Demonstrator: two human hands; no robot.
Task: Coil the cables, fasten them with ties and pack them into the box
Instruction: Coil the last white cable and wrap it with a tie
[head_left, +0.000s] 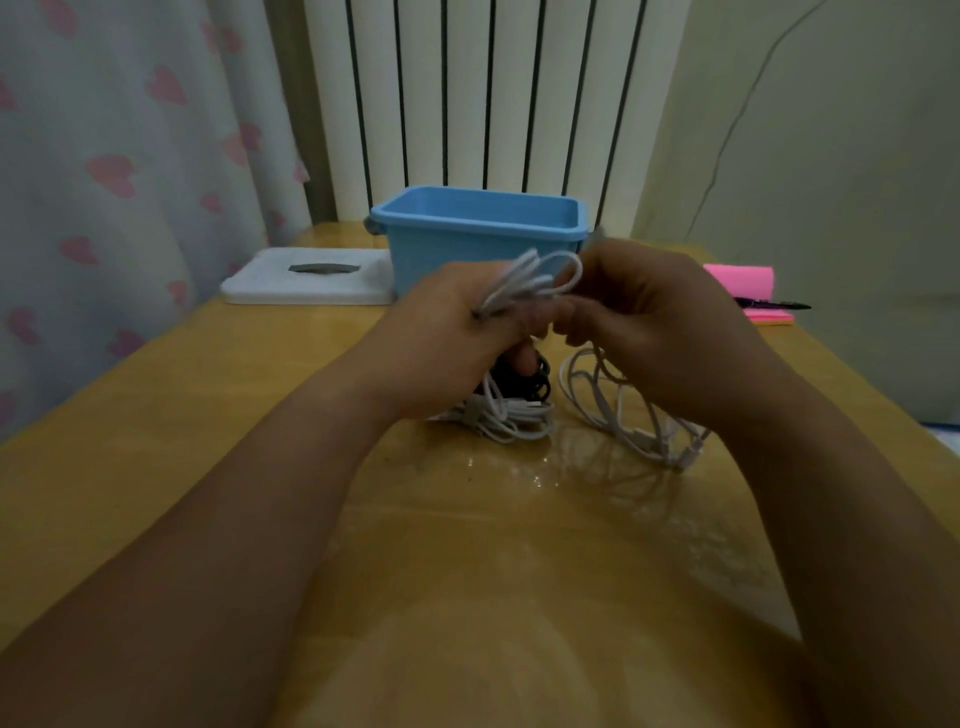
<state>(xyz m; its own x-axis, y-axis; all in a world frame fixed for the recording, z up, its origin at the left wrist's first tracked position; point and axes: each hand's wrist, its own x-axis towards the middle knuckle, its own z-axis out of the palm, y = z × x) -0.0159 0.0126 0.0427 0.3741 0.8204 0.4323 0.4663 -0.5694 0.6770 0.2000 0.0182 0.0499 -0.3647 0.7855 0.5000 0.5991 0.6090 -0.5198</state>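
Two bare forearms reach over the glossy yellow wooden desk (260, 467) toward its middle. There the left hand (457, 332) grips the short folded loops of a thin white cable (535, 280), fingers curled round them, and the right hand (649, 322) appears to pinch the same bundle just beside it. That cable's loose tail (623, 410) sprawls on the desk under the right hand, near a tied white coil (504, 415) and a black coil (535, 376). Behind them, at the far edge, stands the open blue plastic box (483, 228). No tie shows in either hand. If the pinch slackens, the springy loops would likely fan out, and the dragging tail could snag the finished coils.
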